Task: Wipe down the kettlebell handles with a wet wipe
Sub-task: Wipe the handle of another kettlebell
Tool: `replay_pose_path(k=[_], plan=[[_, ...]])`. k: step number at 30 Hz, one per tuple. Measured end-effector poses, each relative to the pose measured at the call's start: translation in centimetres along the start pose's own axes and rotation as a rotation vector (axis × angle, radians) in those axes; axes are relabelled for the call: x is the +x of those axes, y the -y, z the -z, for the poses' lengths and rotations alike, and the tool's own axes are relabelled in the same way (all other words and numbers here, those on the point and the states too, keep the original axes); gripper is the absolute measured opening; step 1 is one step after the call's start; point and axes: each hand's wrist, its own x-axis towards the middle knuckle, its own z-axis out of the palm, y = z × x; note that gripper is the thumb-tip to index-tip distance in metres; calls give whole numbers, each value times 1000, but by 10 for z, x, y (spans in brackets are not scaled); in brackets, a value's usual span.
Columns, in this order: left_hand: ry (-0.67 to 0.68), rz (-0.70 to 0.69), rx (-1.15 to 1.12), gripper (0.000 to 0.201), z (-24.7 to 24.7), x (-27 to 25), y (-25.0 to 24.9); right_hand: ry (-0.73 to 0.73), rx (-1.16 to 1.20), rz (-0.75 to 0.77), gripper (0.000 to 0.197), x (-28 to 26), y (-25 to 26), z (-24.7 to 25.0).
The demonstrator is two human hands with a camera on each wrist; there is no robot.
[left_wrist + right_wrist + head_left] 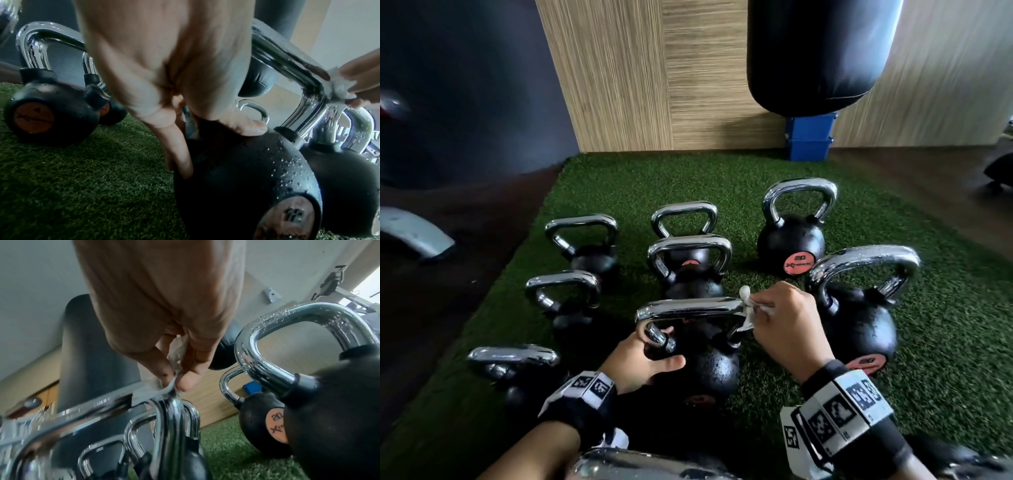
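A black kettlebell with a chrome handle stands on the green turf just in front of me. My left hand grips the left leg of that handle, thumb pressed on the black ball. My right hand pinches a white wet wipe against the handle's right corner. In the right wrist view the wipe lies folded over the chrome bar between thumb and fingers. In the left wrist view the wipe shows at the bend of the handle.
Several more kettlebells stand around on the turf: a large wet one close on the right, one behind it, others to the left and behind. A black punching bag hangs above a blue crate by the wooden wall.
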Motion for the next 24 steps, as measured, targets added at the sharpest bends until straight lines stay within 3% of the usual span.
replay_pose_path(k=[4,7,12,20,24], plan=[[2,-7,0,72,-1,-1,-1,-66,31,-8,18,-7,-5,-9],[-8,-6,-14,67,-2,0,-1,-85,109,-168,11,-13,-13,-17],[-5,32,-72,75,-2,0,-4,44,182,-390,7,-18,-28,-30],[-25,53,-54,84,-2,2,-5,111,275,-503,14,-31,-38,-57],[43,81,146,85,11,-1,-13,134,266,-470,10,-36,-43,-54]])
